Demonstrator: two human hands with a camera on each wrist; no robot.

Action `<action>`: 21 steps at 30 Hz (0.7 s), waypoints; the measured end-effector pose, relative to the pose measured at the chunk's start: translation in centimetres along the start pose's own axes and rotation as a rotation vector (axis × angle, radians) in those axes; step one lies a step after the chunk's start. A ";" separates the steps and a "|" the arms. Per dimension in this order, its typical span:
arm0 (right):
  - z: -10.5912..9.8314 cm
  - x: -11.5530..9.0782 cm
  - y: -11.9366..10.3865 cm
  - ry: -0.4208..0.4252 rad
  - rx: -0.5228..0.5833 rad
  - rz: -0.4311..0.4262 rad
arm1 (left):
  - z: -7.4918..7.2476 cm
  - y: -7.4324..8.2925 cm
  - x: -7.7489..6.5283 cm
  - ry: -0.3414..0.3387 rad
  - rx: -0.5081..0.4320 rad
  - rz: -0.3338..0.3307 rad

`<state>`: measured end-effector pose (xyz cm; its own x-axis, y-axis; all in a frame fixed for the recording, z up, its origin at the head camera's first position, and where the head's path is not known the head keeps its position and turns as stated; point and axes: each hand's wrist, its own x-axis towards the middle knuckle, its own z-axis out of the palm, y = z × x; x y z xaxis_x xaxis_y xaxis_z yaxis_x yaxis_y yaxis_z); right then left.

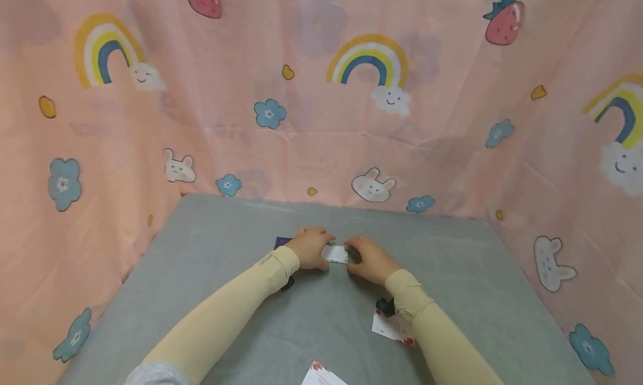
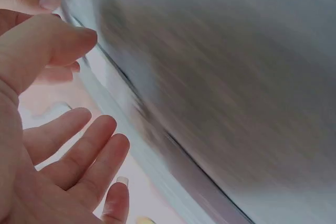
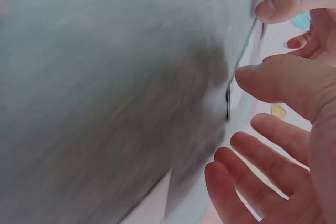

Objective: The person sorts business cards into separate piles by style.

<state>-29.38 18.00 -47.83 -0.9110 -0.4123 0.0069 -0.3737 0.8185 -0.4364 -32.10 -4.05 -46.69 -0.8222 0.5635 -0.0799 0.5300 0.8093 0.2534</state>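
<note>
A pink patterned curtain (image 1: 452, 167) is hanging behind everything, and below it a grey table (image 1: 201, 234) is spreading out. 2 cream sleeves are reaching in over it, the left sleeve (image 1: 221, 312) and the right sleeve (image 1: 452, 340). At their ends the left hand (image 1: 307, 249) and the right hand (image 1: 372, 261) are facing each other near the table's middle. In both wrist views the thumbs are standing well apart from the fingers, which are bending slightly, so neither hand is visibly gripping anything.

A white card with red print (image 1: 387, 327) is lying beside the right forearm, partly hiding under it. Another white card (image 1: 321, 376) is showing at the bottom edge, nearer the person and well apart from both hands. A small white piece (image 1: 335, 254) is sitting in the gap between the 2 hands, its left end reaching the left fingers and its right end stopping inside the curve of the right thumb and fingers; whether any fingertip is touching it I cannot tell. A purple card (image 1: 281, 242) is peeking out just behind the left hand, mostly hidden.
</note>
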 end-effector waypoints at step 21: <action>-2.6 -9.5 5.9 0.098 -0.080 0.181 | 2.2 9.8 5.4 -0.119 -0.079 0.305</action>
<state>-23.42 27.76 -48.07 -0.9757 -0.2177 0.0242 -0.2113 0.9063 -0.3660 -30.92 7.26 -46.74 -0.5958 0.7970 -0.0993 0.7266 0.5876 0.3561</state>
